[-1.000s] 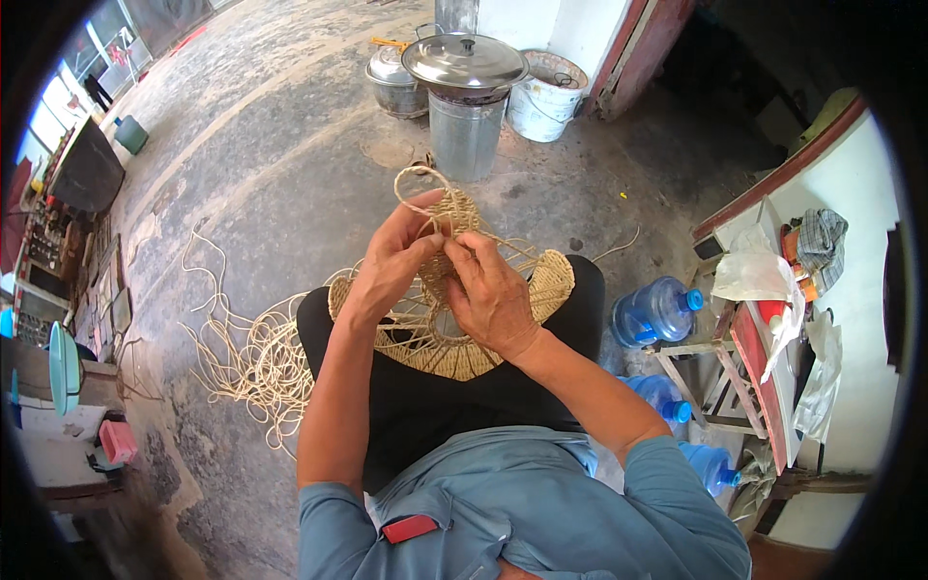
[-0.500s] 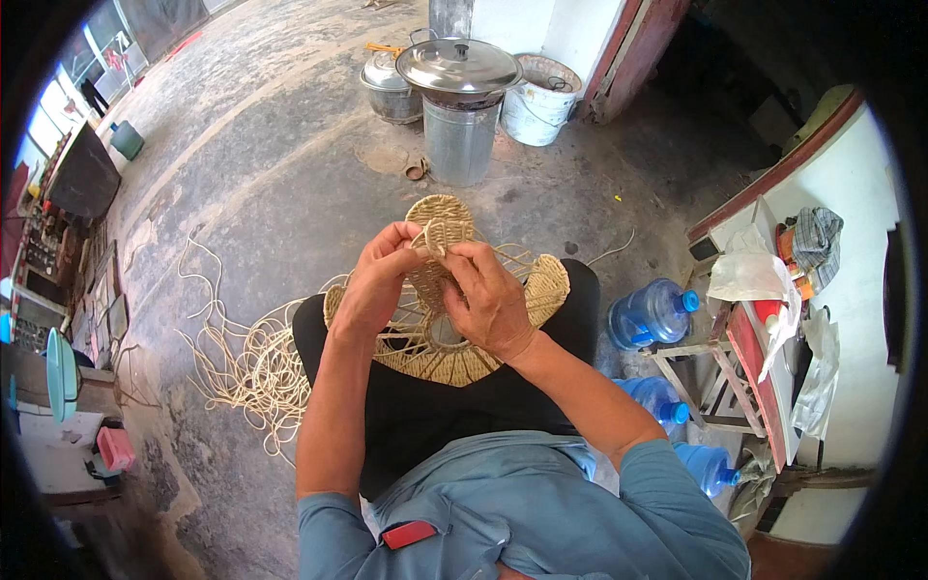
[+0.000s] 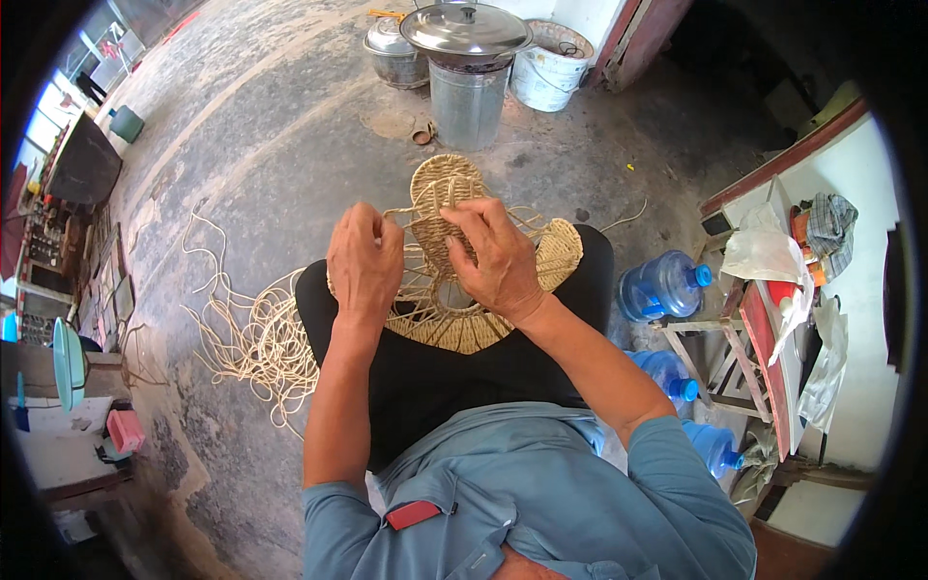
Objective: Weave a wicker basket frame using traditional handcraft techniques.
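A straw-coloured woven piece [image 3: 449,333] with spokes of cord and rounded flaps rests across my black-clad lap, one flap [image 3: 445,169] standing at the top middle. My left hand [image 3: 365,259] is closed on a cord [image 3: 401,212] left of that flap, drawing it sideways. My right hand [image 3: 491,259] grips the middle flap, thumb and index finger on its woven strands. A tangle of loose cord [image 3: 251,333] lies on the concrete floor by my left knee.
Ahead stand a lidded metal bin [image 3: 466,104], a pot [image 3: 394,66] and a white bucket [image 3: 549,79]. At right are blue water bottles [image 3: 662,285] and a wooden frame [image 3: 735,353] with plastic bags [image 3: 762,253]. A cluttered bench [image 3: 58,261] runs along the left.
My left hand has moved left, away from my right hand, with the cord. The cord loop above the flap is gone from there, and the view has shifted slightly.
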Demonstrator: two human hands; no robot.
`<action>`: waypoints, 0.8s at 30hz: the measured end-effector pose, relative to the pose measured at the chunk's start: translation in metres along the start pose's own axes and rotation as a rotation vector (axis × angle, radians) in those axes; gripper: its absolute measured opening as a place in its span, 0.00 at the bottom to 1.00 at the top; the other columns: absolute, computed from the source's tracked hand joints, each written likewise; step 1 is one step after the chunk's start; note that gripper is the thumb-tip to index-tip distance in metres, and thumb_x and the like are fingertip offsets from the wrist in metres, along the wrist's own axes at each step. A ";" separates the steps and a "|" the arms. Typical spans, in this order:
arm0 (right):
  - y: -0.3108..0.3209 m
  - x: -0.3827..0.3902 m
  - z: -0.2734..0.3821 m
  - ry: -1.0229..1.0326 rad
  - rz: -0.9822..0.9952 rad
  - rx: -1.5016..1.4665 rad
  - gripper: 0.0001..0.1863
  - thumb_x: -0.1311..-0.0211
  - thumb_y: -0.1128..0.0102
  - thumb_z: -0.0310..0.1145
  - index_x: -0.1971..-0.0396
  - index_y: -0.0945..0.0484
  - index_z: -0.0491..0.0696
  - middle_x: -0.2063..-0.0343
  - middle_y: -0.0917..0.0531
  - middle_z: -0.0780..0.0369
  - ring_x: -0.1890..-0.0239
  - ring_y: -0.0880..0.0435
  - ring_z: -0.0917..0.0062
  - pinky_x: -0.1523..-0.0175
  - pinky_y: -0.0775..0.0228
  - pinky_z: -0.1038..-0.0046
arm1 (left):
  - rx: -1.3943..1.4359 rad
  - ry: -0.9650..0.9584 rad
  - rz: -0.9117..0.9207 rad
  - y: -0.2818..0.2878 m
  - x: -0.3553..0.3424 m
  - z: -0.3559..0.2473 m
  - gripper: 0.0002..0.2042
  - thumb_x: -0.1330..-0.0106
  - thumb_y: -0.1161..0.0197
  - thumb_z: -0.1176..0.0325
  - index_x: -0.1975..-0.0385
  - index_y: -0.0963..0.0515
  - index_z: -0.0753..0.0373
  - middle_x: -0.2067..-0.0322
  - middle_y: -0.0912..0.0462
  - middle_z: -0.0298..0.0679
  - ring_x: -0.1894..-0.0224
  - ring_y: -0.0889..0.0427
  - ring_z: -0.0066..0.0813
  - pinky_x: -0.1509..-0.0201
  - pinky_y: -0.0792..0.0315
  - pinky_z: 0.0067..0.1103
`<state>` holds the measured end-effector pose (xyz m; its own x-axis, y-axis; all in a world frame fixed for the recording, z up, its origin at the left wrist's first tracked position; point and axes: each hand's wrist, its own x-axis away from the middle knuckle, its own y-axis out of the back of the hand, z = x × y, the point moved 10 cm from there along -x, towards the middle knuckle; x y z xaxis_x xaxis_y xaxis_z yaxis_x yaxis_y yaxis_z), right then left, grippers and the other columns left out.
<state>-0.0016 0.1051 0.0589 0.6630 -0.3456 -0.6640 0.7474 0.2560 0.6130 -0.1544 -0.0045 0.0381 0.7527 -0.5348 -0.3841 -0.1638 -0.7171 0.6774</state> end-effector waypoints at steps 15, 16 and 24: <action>-0.018 -0.013 0.011 -0.029 -0.119 0.088 0.08 0.40 0.24 0.35 0.61 0.12 0.55 0.73 0.24 0.68 0.72 0.17 0.72 0.67 0.25 0.68 | -0.331 -0.010 -0.132 0.074 -0.014 0.091 0.12 0.27 0.43 0.63 0.68 0.25 0.66 0.67 0.19 0.52 0.64 0.20 0.59 0.58 0.28 0.45; -0.020 -0.015 0.010 -0.051 -0.125 0.080 0.07 0.40 0.24 0.36 0.64 0.12 0.55 0.74 0.23 0.68 0.72 0.17 0.72 0.66 0.25 0.68 | -0.343 0.056 -0.116 0.087 -0.014 0.116 0.13 0.27 0.42 0.62 0.69 0.25 0.67 0.69 0.20 0.53 0.66 0.20 0.58 0.59 0.28 0.44; -0.018 -0.011 0.005 -0.106 -0.196 0.028 0.07 0.41 0.26 0.36 0.71 0.16 0.53 0.74 0.23 0.66 0.70 0.18 0.70 0.63 0.26 0.65 | -0.106 0.438 -0.269 0.291 0.013 0.383 0.16 0.29 0.35 0.59 0.73 0.22 0.67 0.80 0.26 0.43 0.85 0.29 0.32 0.72 0.27 0.33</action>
<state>-0.0230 0.1000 0.0572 0.4963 -0.4794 -0.7238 0.8590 0.1505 0.4893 -0.4363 -0.3916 -0.0102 0.9591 -0.0849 -0.2700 0.1201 -0.7416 0.6599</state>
